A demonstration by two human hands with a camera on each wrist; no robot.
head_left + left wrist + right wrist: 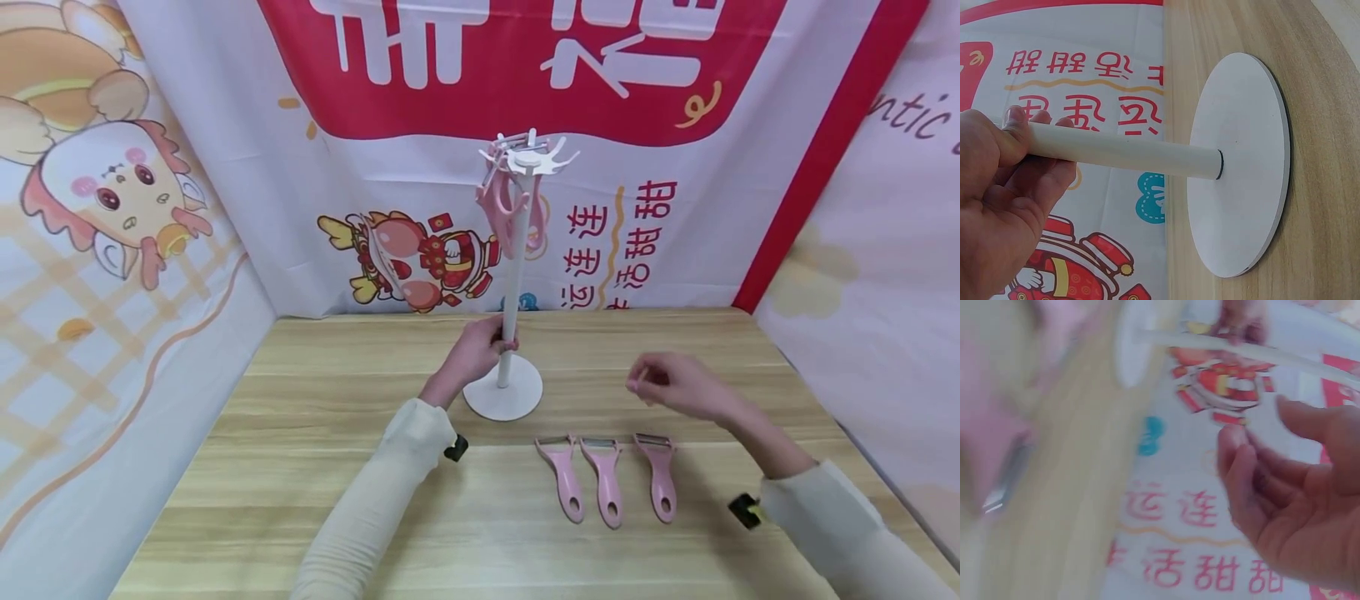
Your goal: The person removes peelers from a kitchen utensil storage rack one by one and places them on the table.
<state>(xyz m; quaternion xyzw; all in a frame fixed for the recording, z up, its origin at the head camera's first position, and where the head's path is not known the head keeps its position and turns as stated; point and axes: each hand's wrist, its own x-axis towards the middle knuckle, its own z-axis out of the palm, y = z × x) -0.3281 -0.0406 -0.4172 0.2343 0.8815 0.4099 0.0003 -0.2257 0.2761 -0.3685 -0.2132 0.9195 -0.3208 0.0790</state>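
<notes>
A white stand (514, 275) with a round base (1241, 169) rises from the table, hooks fanned out at its top. My left hand (480, 343) grips the pole low down, thumb and fingers wrapped around it in the left wrist view. Pink peelers (501, 204) hang from hooks on the stand's left side; they overlap, so their number is unclear. Loosely bent and holding nothing, my right hand (678, 385) hovers over the table right of the stand. Below it lie three pink Y-shaped peelers: one at left (564, 479), a middle one (606, 483) and one at right (660, 477).
The wooden table (315, 467) meets a printed cloth backdrop (420, 183) just behind the stand. More printed cloth closes off the left side (90, 333) and the right side (870, 333). A small black clip (745, 511) sits by the right sleeve.
</notes>
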